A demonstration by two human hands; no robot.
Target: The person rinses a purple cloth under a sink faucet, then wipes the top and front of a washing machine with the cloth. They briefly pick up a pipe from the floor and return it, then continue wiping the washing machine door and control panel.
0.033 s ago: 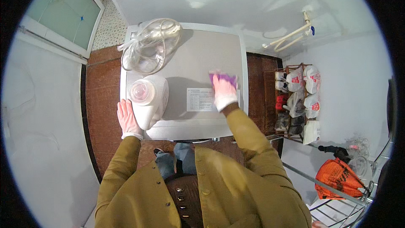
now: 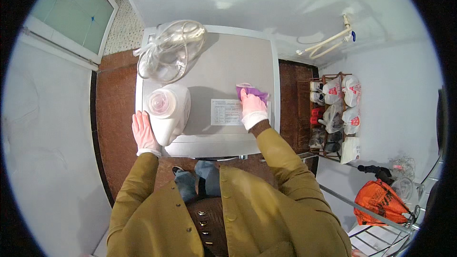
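Note:
A grey-topped white appliance stands before me. My right hand, in a pink glove, presses a purple cloth onto its top, fingers bent over the cloth. Just left of that hand lies a white printed sheet, partly covered by the glove. My left hand, gloved in pink too, lies with fingers stretched out at the top's left edge. Beside it is a large white plastic jug with a clear cap, apart from my grip. Behind the jug sits a clear plastic bag with a pale coiled hose inside.
A tap with a cream hose is on the back wall. At right stands a shoe rack holding shoes and white bags. An orange bag hangs by a metal rack. A glass-panelled door is at far left.
My right hand has shifted slightly toward me, and the cloth shows more beyond its fingers. My left hand, the jug and the bag have not moved noticeably.

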